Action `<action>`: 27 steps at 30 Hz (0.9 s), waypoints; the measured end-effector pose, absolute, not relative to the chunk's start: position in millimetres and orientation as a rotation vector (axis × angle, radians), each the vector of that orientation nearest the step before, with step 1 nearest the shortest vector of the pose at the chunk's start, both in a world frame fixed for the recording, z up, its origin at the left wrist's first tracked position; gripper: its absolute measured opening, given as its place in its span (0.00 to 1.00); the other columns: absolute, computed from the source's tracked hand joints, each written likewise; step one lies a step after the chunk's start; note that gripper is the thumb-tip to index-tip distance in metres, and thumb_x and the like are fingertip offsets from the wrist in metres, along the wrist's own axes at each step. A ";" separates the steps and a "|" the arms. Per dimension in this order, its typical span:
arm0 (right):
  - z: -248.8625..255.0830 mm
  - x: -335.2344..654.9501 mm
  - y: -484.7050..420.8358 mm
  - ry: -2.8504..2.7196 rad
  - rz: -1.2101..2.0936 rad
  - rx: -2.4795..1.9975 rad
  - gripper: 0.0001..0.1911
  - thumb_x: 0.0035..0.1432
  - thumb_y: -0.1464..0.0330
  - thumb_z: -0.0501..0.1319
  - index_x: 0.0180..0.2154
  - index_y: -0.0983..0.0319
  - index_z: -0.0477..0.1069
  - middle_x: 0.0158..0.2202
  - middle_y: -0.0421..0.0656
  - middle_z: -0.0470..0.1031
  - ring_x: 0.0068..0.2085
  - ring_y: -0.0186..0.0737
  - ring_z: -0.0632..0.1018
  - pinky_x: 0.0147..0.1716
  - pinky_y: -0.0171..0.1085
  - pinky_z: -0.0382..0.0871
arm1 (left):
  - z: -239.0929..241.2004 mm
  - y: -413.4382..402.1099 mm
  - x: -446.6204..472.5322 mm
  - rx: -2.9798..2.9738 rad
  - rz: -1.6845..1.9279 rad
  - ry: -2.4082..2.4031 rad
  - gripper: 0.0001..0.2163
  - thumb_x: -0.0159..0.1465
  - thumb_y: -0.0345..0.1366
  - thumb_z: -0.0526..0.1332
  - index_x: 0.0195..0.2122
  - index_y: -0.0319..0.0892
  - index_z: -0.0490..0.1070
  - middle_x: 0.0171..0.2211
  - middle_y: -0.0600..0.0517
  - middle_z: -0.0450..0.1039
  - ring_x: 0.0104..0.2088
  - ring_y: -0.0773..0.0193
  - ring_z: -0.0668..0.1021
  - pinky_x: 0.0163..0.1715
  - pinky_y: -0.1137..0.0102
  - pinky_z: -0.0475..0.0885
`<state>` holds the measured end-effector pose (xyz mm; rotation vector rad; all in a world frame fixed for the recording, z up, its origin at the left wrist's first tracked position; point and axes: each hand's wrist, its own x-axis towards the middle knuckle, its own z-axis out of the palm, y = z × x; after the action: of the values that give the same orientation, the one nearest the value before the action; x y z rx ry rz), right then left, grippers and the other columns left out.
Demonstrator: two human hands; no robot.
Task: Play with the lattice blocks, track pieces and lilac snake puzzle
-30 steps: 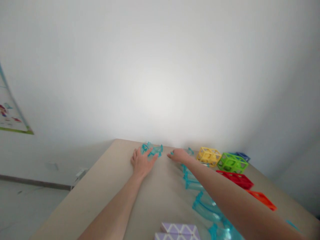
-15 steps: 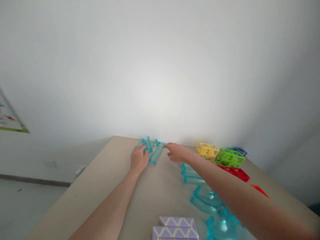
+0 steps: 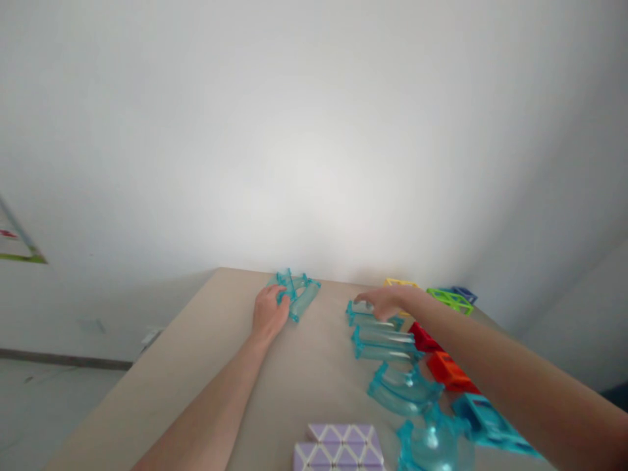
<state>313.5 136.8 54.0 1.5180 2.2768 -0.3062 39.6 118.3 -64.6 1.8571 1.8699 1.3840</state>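
**1. State of the work**

- The table (image 3: 196, 366) carries loose construction pieces. No two pieces in the row described below appear joined.
- Nearest the camera lie two purple triangle-patterned tiles (image 3: 338, 446), side by side and flat.
- Just right of them sits a clear teal bowl-shaped piece (image 3: 434, 448), and beyond it a flat teal panel (image 3: 483, 418).
- Next in the row comes a curved teal track (image 3: 402, 389), then a near straight teal track (image 3: 385, 347), then a far straight teal track (image 3: 373, 317). These lie one behind another with gaps between them.
- An orange panel (image 3: 449, 369) and a red panel (image 3: 424, 337) lie flat just right of the straight tracks.
- Judged from this layout, most of the teal pieces lie untouched. Only the pieces at the far edge are in hand.

**2. Hands**

- The right hand (image 3: 385, 301) is palm down over the far straight teal track. Its fingers are extended and loosely together, gripping nothing. Contact with the track cannot be confirmed.
- The left hand (image 3: 269, 313) is at the teal track cluster (image 3: 299, 294), near the far table edge and well apart from the row. Its fingers are curled onto the near end of the cluster. Whether the cluster's pieces are connected cannot be told.

**3. Far edge**

- A yellow frame (image 3: 400, 282), a green frame (image 3: 451, 299) and a blue frame (image 3: 464, 291) stand behind the right hand, against the wall.

**4. Containers**

- No box, tray or bin is in view.
- The teal bowl-shaped piece is the only hollow item, and nothing can be made out inside it.
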 end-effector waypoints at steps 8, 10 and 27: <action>37.4 291.8 147.9 2.481 -0.344 1.973 0.21 0.50 0.72 0.65 0.48 0.68 0.72 0.47 0.56 0.75 0.52 0.56 0.73 0.50 0.46 0.64 | -65.4 116.8 39.9 1.828 1.431 1.885 0.08 0.58 0.31 0.57 0.34 0.41 0.76 0.39 0.44 0.74 0.44 0.54 0.76 0.50 0.60 0.68; 36.3 275.5 158.0 2.526 -0.451 2.162 0.20 0.57 0.68 0.62 0.50 0.67 0.70 0.48 0.55 0.74 0.52 0.52 0.73 0.50 0.43 0.65 | -64.9 116.7 40.0 1.841 1.447 1.872 0.08 0.60 0.33 0.57 0.37 0.42 0.76 0.40 0.44 0.74 0.46 0.54 0.76 0.52 0.59 0.67; -14.4 179.3 187.6 2.025 -1.714 2.612 0.18 0.63 0.63 0.59 0.52 0.64 0.67 0.51 0.48 0.70 0.46 0.43 0.75 0.44 0.47 0.73 | -63.8 111.0 48.7 2.069 1.406 1.631 0.15 0.63 0.49 0.57 0.42 0.47 0.76 0.47 0.44 0.72 0.57 0.51 0.68 0.56 0.54 0.64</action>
<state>179.3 187.6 -14.4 2.6120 2.0253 -1.7145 48.7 111.0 -63.8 2.0686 1.6307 1.4056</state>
